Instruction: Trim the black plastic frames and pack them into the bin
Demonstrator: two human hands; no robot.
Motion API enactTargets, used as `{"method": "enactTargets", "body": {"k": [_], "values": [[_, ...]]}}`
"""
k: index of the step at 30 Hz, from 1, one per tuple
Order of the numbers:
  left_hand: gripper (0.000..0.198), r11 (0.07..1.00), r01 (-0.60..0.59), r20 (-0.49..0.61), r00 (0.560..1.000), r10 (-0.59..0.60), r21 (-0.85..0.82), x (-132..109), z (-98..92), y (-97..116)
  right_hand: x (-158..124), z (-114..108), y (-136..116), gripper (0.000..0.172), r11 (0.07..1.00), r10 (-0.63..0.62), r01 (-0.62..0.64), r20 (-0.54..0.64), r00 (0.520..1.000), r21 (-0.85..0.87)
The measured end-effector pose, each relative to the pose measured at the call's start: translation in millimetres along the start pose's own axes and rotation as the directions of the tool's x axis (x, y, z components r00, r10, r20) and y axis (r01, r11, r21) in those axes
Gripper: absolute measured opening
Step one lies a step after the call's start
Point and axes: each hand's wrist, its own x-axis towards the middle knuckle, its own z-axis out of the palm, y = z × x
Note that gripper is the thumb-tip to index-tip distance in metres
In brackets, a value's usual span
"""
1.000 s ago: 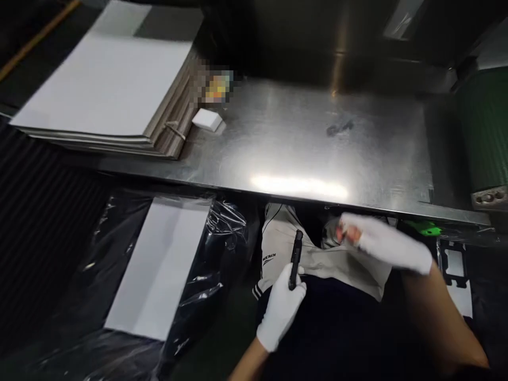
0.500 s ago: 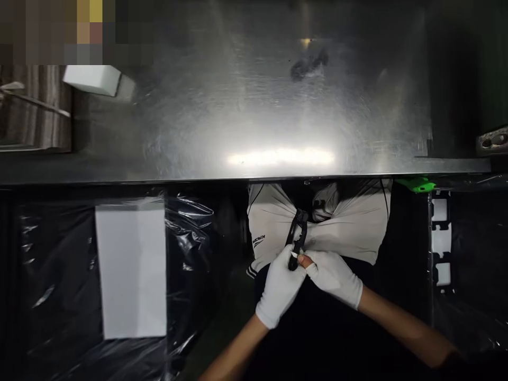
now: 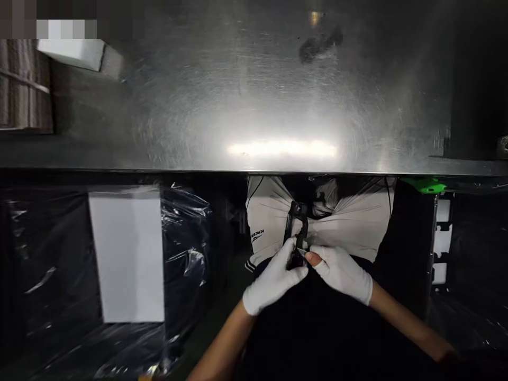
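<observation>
My left hand (image 3: 273, 280), in a white glove, is closed around the lower end of a black plastic frame (image 3: 304, 222). The frame is long and narrow, with an opening in its middle, and lies over my lap. My right hand (image 3: 343, 272), also gloved but with a bare thumb tip, pinches a small pale blade-like piece (image 3: 302, 252) against the frame's lower part. The fingers hide much of that piece, so I cannot tell exactly what it is. Both hands are close together above my dark clothing.
A metal table (image 3: 238, 106) spans the top, its front edge just beyond my knees. On it are a white block (image 3: 75, 53) and a brown bundle (image 3: 26, 90). A white sheet (image 3: 129, 259) lies on black plastic at left. A green object (image 3: 428, 185) and black cut-out parts (image 3: 443, 227) are at right.
My left hand has shifted slightly left and its thumb has spread lower along the frame. The frame has turned a little, and the right hand's pale piece now points lower. The whole view has shifted slightly.
</observation>
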Motion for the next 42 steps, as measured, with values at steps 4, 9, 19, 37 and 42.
{"method": "enactTargets", "body": {"k": [4,9,19,37,42], "values": [[0.042,0.941,0.035,-0.048,0.999,-0.02,0.337,-0.7,-5.7,0.3,-17.8,-12.6,5.4,0.064,1.0,0.016,-0.017,-0.03,0.999,-0.026],[0.045,0.597,0.077,-0.249,0.946,0.21,0.798,-6.8,24.4,-3.6,-34.4,-0.8,6.6,0.054,0.958,0.138,-0.125,0.035,0.99,-0.259],[0.038,0.465,0.087,-0.27,0.9,0.342,0.881,-12.0,35.4,-7.8,-29.5,4.0,-11.9,0.044,0.852,0.283,-0.213,0.079,0.956,-0.479],[0.037,0.363,0.175,-0.355,0.776,0.522,0.915,-14.8,48.0,-19.0,-35.9,19.9,-5.3,0.051,0.905,0.319,-0.308,-0.01,0.948,-0.293],[0.036,0.413,0.193,-0.389,0.795,0.466,0.89,-14.7,50.4,-19.8,-35.6,22.3,-4.5,0.051,0.899,0.33,-0.329,-0.048,0.943,-0.29]]}}
